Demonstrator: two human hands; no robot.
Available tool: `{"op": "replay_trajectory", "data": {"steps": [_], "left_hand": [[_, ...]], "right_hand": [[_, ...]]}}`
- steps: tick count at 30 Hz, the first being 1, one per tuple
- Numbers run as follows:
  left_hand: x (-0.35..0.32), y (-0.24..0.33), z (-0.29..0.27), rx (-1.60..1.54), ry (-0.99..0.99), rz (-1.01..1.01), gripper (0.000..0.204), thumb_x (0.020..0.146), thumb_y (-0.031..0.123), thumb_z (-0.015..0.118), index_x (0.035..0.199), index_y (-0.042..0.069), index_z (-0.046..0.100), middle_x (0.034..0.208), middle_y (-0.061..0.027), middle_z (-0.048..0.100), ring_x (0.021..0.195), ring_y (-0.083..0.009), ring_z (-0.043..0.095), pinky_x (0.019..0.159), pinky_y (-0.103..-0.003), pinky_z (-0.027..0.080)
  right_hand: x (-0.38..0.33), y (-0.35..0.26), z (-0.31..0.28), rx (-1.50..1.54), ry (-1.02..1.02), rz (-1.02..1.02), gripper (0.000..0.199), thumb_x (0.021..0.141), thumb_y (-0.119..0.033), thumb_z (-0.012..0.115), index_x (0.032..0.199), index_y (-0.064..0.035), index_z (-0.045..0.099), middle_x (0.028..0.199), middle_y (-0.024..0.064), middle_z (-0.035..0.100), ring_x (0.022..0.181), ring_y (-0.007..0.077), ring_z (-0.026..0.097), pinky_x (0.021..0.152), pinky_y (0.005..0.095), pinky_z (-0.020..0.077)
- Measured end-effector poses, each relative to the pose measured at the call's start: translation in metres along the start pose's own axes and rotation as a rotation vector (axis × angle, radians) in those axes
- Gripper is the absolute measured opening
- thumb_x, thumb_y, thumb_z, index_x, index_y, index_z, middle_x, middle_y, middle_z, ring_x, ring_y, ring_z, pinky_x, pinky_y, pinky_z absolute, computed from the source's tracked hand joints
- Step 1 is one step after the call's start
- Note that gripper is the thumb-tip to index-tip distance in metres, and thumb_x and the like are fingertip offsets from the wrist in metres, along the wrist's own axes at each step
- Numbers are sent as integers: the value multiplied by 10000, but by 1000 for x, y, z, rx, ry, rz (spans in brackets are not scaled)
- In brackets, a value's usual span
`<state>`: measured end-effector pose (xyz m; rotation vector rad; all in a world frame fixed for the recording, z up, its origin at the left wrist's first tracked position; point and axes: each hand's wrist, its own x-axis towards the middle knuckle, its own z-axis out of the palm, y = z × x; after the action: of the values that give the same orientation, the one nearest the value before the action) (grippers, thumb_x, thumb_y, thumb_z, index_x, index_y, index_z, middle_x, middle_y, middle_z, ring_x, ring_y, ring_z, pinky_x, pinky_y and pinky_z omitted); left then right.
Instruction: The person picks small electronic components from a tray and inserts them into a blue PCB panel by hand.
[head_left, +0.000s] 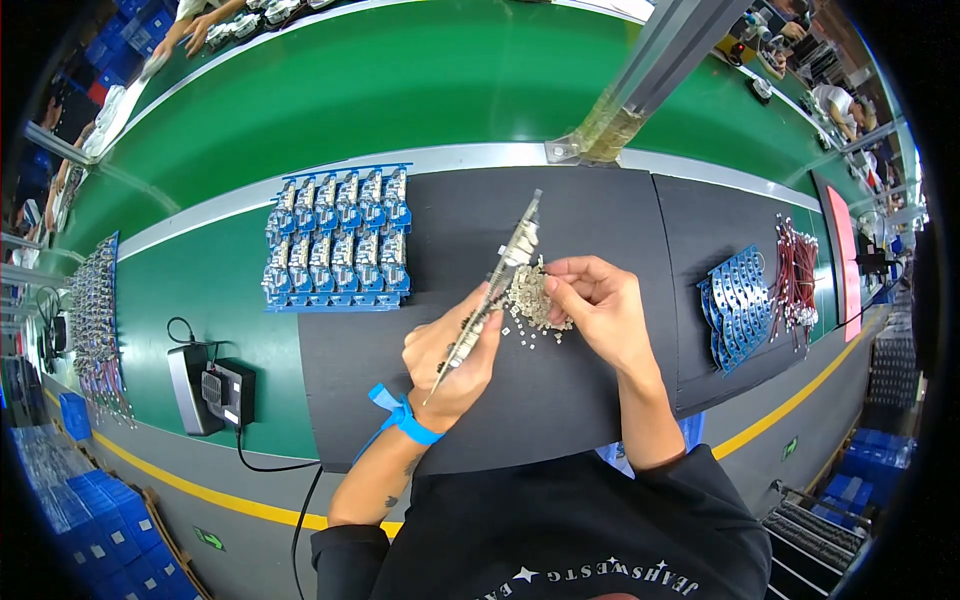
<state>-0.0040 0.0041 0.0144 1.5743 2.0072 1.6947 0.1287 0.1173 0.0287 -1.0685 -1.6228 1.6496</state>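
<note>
My left hand (445, 350), with a blue strap at its wrist, grips a circuit board panel (515, 248) near its lower end. The panel is tilted up, almost edge-on, with rows of small white and dark parts along it. Beside it, my right hand (605, 310) has thumb and index finger pinched together; whatever lies between the tips is too small to make out. Under and between the hands lies a loose pile of tiny pale connectors (530, 300) on the black mat (520, 420). A few have scattered toward me.
Blue populated board panels (338, 240) lie at the mat's far left. To the right are bare-looking blue boards (737, 305) and red wire bundles (795, 275). A black power device (230, 392) with a cable sits left. A metal post (640, 85) rises at the far edge.
</note>
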Motion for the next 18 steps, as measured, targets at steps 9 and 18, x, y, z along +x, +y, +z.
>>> {"op": "replay_trajectory", "data": {"steps": [9,18], "left_hand": [[-1,-1,8,-218,-71,145,329,676,-95,662,999,-80,603,976,-198,649,806,-299,671,689,-310,549],[-3,-13,13,-213,177,-123,170,744,-47,643,912,-77,639,822,-178,670,667,-244,677,574,-272,522]], "right_hand": [[-2,4,3,275,-71,-37,148,884,-118,584,877,29,563,655,50,593,531,80,550,485,199,446],[-1,7,-3,50,-74,45,120,868,-91,596,846,23,569,668,52,597,535,87,552,488,209,450]]}}
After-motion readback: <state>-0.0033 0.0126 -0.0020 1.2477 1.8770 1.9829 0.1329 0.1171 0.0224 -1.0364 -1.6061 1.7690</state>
